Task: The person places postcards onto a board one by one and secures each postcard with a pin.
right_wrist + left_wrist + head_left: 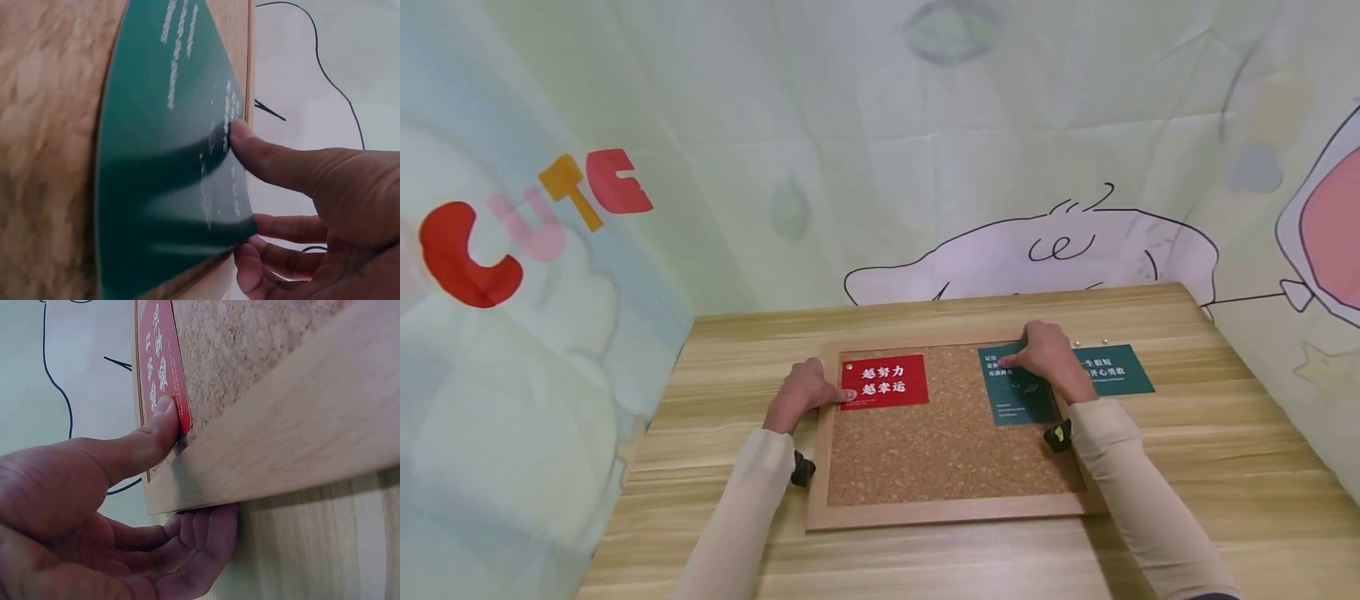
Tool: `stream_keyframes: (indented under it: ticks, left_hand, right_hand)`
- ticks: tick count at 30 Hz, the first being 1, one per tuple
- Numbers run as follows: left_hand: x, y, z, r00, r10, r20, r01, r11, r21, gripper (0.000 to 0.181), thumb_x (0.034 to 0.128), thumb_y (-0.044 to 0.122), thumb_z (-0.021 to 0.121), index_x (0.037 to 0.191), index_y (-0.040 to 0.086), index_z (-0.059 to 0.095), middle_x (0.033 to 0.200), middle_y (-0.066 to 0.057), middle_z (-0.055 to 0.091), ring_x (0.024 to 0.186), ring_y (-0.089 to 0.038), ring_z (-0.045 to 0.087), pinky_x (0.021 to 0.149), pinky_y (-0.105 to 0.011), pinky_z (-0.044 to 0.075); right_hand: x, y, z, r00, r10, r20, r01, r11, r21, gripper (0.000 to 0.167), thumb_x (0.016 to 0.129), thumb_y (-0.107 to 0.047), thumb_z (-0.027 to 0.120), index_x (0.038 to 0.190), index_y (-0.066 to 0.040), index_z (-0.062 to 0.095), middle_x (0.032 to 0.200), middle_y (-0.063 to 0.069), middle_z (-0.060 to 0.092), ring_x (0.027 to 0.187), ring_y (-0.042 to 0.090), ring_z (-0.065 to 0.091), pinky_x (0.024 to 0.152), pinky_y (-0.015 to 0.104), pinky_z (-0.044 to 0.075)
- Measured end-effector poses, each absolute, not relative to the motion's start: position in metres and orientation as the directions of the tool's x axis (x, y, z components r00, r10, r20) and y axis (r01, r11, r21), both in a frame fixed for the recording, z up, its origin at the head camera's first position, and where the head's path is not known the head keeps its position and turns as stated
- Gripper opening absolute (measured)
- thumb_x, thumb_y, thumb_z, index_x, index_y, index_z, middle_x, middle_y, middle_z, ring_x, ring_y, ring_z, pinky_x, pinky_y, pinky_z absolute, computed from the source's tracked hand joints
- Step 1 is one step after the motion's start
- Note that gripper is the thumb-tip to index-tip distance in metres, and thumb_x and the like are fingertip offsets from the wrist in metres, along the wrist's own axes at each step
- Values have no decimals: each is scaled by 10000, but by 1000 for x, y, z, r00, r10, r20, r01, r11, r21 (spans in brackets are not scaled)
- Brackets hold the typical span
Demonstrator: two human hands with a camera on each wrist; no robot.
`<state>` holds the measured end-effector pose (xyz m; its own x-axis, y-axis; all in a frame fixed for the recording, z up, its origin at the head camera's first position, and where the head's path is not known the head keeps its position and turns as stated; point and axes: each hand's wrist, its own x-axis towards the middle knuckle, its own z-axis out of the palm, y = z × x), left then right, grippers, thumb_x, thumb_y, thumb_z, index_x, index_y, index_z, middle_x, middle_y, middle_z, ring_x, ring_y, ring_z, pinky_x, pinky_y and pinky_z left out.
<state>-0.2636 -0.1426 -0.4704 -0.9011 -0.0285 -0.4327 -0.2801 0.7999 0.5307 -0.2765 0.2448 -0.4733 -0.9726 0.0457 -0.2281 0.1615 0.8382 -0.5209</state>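
A cork board (955,458) in a wooden frame lies on the table. The left hand (805,393) holds its left edge; in the left wrist view the thumb presses the red card (164,369) and the curled fingers lie against the frame's outer side. A pin (850,367) sits in that card's upper left corner. At the board's upper right, the right hand (1051,358) pinches a dark green card (1018,400). The right wrist view shows the thumb on the face of this green card (169,187), fingertips at its corner, and the card slightly bowed.
Another green card (1112,371) lies on the wooden table (1210,450) to the right of the board, with two small pins (1077,344) just behind it. A printed cloth (820,150) hangs behind and to the left of the table.
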Motion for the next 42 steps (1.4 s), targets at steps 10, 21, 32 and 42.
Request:
stream_keyframes:
  ticks: [10,21,32,42]
  left_hand:
    - [-263,-142,-468,-899,-27,-437,-279,804,525,611,878,265,845,1262,-67,506,1103,-245,636,875,-327,712,743,-377,616]
    - [-265,-140,-464,-904,27,-426,-243,787,567,608,845,271,863,1213,-62,512,1043,-223,621,846,-319,713,712,-382,616]
    - [-275,-139,-440,-901,51,-431,-159,885,438,628,809,400,863,1156,-24,557,967,-156,598,856,-294,595,687,-360,518]
    - [-308,-64,-427,-933,309,-186,187,855,484,876,835,483,812,1489,-4,490,1458,-208,547,1221,-339,545,1014,-508,500]
  right_hand:
    - [-276,254,-481,-988,14,-151,91,852,-516,636,838,-360,891,1188,43,545,1169,253,521,1006,369,495,880,519,490]
    - [-275,257,-480,-979,88,-182,168,852,-495,936,805,-429,905,1440,58,419,1380,359,366,1209,525,379,999,648,432]
    - [-282,251,-476,-971,81,-224,188,837,-514,1001,805,-393,913,1519,34,357,1403,350,325,1226,525,392,1032,663,420]
    - [-282,254,-476,-971,89,-221,196,827,-527,1003,802,-374,917,1535,11,351,1429,350,308,1242,536,393,1037,673,412]
